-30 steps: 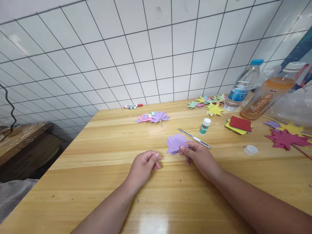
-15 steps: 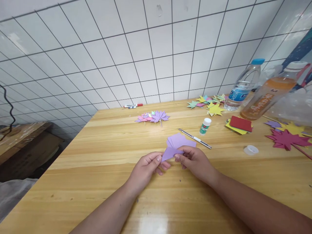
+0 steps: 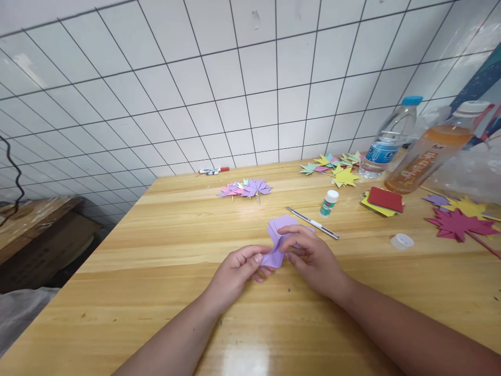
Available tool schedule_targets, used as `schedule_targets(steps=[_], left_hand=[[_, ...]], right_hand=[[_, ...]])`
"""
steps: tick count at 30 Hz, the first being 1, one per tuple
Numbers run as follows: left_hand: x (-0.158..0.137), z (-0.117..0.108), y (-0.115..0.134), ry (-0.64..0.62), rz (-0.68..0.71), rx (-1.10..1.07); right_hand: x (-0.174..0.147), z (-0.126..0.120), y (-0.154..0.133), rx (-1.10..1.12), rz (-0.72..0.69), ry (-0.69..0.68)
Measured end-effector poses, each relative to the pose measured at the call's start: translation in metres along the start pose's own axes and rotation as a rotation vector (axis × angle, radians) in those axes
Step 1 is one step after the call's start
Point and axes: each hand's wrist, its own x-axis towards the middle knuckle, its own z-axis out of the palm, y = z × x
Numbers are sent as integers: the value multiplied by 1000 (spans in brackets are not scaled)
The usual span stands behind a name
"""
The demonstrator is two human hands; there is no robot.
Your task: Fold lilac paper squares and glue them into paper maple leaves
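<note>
Between my hands is a small folded purple paper (image 3: 274, 259), partly opened along its crease. My left hand (image 3: 241, 267) pinches its left corner between thumb and fingers. My right hand (image 3: 311, 258) has its thumb at the right edge and its fingers curled over the fold; the fingertips are partly hidden. Just behind lie several purple paper pieces (image 3: 282, 223) on the table, partly covered by my right hand. Near that hand rest a utility knife (image 3: 313, 223) and a glue stick (image 3: 329, 203) standing upright without its cap.
A translucent cap (image 3: 402, 241) and stacked coloured paper (image 3: 385, 200) lie to the right. Paper maple leaves (image 3: 256, 188) sit behind, more leaves (image 3: 344, 176) near the wall. A water bottle (image 3: 387, 141) and an orange drink bottle (image 3: 430, 151) stand back right. Markers (image 3: 213, 171) lie by the wall.
The folded purple paper has been opened out between my hands. My right fingers have lifted and moved over the fold, while my left hand keeps its pinch in place.
</note>
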Motion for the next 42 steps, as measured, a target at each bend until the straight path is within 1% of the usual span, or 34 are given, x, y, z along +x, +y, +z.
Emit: schedule_targets(steps=[3,6,9,12,17,18,20,23,25,28,30,33,35,40,42], left_hand=[[1,0,-2,15,5,-17],[1,1,-3,32,18,21],[0,4,-4,26,40,60],[0,8,-5,39,59,99],[-1,11,-3,56,46,138],[0,11,-3,61,36,134],[0,10,-1,66,25,124],[0,8,-1,71,28,123],[1,7,-2,76,25,123],[2,7,-3,78,3,110],[3,7,-2,86,-9,110],[1,10,0,103,-16,128],[0,11,2,91,-12,146],[-2,10,4,9,-48,214],[-1,10,3,7,-70,253]], right_hand=[[-1,1,2,-29,-20,-26],[-1,2,5,-116,-60,-71],[-1,3,6,-153,-60,-93],[0,3,5,-152,-31,-89],[1,4,1,-73,-62,-92],[0,5,2,-33,-40,-93],[0,6,3,86,48,-105],[-1,8,6,236,153,-148],[-1,9,7,238,165,-182],[-1,10,6,169,176,-201],[1,10,5,145,208,-175],[3,9,4,157,291,-101],[4,8,3,149,329,-71],[3,9,0,106,292,-29],[3,9,-1,100,288,-13]])
